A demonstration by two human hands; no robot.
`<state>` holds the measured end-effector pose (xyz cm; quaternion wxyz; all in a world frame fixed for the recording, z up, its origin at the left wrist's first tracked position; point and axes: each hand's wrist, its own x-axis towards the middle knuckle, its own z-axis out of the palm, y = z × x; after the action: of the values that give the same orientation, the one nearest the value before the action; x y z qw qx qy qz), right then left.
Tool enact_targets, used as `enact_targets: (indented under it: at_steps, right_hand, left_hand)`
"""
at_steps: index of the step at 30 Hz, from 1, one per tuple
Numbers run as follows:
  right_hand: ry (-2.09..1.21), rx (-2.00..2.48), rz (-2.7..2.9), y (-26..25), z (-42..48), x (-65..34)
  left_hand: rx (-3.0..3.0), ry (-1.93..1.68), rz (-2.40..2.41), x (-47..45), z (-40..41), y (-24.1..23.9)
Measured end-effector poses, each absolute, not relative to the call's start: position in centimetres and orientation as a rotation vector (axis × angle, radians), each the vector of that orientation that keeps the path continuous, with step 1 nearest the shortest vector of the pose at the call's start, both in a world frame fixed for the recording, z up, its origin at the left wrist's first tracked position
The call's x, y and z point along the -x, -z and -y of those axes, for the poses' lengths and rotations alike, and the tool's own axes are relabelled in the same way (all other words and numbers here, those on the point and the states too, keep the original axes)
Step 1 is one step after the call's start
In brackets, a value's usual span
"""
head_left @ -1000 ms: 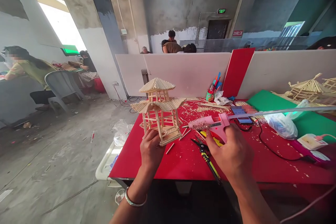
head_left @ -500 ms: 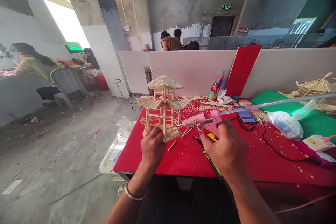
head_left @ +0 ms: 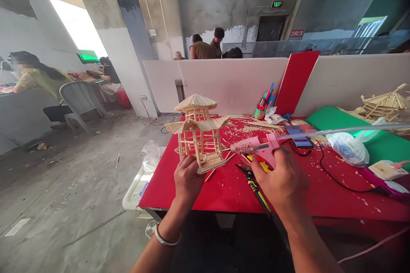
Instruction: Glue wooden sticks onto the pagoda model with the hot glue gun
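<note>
Left hand (head_left: 187, 181) grips stick pagoda (head_left: 198, 136) base; right hand (head_left: 285, 183) holds glue gun (head_left: 256, 146), nozzle at lower frame; both roofs on.

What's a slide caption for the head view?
Left hand holds a stick pagoda model while right hand points a pink glue gun at it.

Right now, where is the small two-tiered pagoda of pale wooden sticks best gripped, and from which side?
Probably by the slatted base of the pagoda, from below at its near-left corner, where the left hand holds it. The thin posts and overhanging roofs look fragile, and the pink glue gun in the right hand points at its right side.
</note>
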<state>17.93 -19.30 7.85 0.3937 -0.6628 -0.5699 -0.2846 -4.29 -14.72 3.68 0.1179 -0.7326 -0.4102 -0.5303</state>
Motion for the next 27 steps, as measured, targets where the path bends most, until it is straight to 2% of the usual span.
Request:
enact_targets:
  at_steps: [21,27]
  right_hand:
    - [0.588,1.771,1.472,-6.6,18.9,-18.5]
    - [0.685,2.131,1.371,-6.5,20.0,-23.9]
  left_hand:
    - [2.103,1.606,1.124,4.5,14.1,-2.2]
    - [2.105,1.575,1.076,6.1,11.3,0.8]
